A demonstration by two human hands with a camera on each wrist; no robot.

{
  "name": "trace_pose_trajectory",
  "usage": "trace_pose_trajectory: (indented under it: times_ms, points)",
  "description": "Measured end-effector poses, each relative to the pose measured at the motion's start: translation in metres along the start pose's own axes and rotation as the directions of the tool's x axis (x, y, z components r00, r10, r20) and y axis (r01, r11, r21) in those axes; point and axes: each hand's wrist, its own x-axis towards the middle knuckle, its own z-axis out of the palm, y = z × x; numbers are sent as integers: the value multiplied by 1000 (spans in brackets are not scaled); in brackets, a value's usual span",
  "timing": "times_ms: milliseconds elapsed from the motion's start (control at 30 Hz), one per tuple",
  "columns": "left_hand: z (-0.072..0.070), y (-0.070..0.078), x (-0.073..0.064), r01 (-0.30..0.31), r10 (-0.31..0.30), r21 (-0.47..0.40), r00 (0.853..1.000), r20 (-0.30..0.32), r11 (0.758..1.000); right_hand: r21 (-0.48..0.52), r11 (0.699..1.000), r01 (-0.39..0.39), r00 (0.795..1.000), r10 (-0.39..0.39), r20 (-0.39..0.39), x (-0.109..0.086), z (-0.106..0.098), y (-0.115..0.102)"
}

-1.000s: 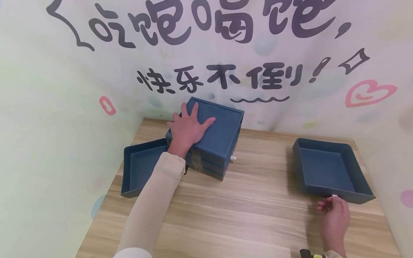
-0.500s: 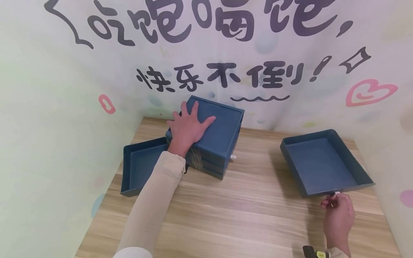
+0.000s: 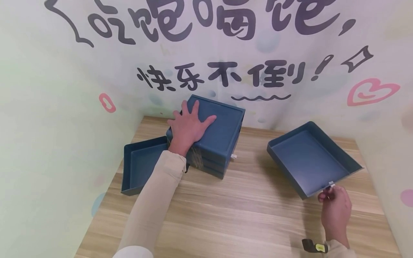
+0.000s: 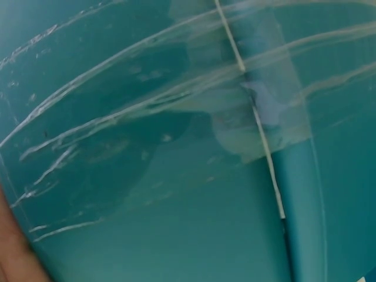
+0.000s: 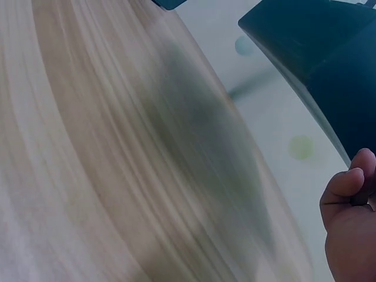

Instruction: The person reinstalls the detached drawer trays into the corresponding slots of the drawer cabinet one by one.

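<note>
My left hand (image 3: 187, 129) rests with spread fingers on top of a dark blue drawer cabinet (image 3: 224, 123). Clear tape strips (image 4: 117, 108) cross the cabinet's surface in the left wrist view. With curled fingers and thumb, my right hand (image 3: 337, 211) pinches the near edge of a loose blue drawer (image 3: 311, 159), beside its small white tab (image 3: 331, 184). The drawer is held tilted above the table, its inside bare; the right wrist view catches its underside (image 5: 341, 70). A second blue drawer (image 3: 146, 161) lies left of the cabinet, partly hidden by my left arm.
A wood-grain table (image 3: 238, 215) spans the space below both hands. Printed walls (image 3: 206, 50) with dark lettering close it off at the back and sides. Another white tab (image 3: 233, 156) sticks out from the cabinet's right side.
My right hand has lifted the drawer, turned it and brought it leftward toward the cabinet. The left hand and the cabinet have stayed in place.
</note>
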Motion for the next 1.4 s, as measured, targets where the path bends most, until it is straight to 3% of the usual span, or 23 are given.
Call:
trace_pose_trajectory:
  times_ms: [300,667,933,1200,1400]
  points:
    - [-3,0,-2,3,-3,-1,1000,6,1000,155,988,22,998,-31,61,1,9,-1]
    - [-1,0,-2,1,-1,-1,1000,0,1000,73,997,-6,979,-9,202,-3,19,-1]
    - [-2,1,-3,0,0,-7,1000,2,1000,94,995,-19,938,-15,346,-7,31,3]
    - [-2,1,-3,-4,4,-1,1000,-1,1000,111,994,-9,903,-40,428,-9,41,8]
    - [-1,0,-2,0,0,4,1000,-4,1000,-8,1000,30,909,-24,416,-10,48,10]
